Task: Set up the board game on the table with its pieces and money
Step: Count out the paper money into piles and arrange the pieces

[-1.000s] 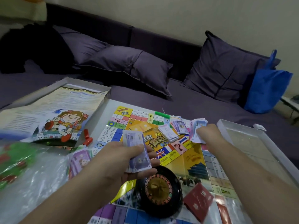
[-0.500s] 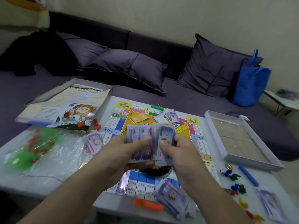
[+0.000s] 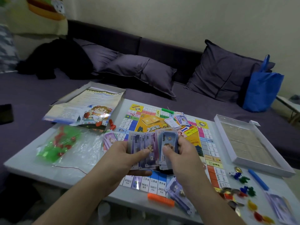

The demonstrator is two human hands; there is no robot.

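The colourful game board (image 3: 146, 120) lies flat on the white table (image 3: 29, 166). Above its near half, both hands hold a fan of purple and blue play money (image 3: 146, 143). My left hand (image 3: 128, 158) grips the left part with the thumb on top. My right hand (image 3: 180, 156) pinches the blue notes at the right. More note piles (image 3: 180, 118) and a white card stack (image 3: 172, 123) sit on the board's far side. Other notes (image 3: 178, 195) lie at the near edge. Coloured pawns (image 3: 243, 184), a die and gold coins lie at the right.
A plastic bag of green and red pieces (image 3: 60, 143) lies at the left, by the box lid with the rule sheet (image 3: 86, 108). The open box base (image 3: 246, 143) sits at the right. Orange (image 3: 160, 199), blue (image 3: 258, 179) and green (image 3: 167, 110) bars lie around. A purple sofa stands behind.
My right hand came back from the far note piles and joined the left on the money. The view pulled back; the roulette wheel is now hidden behind the notes.
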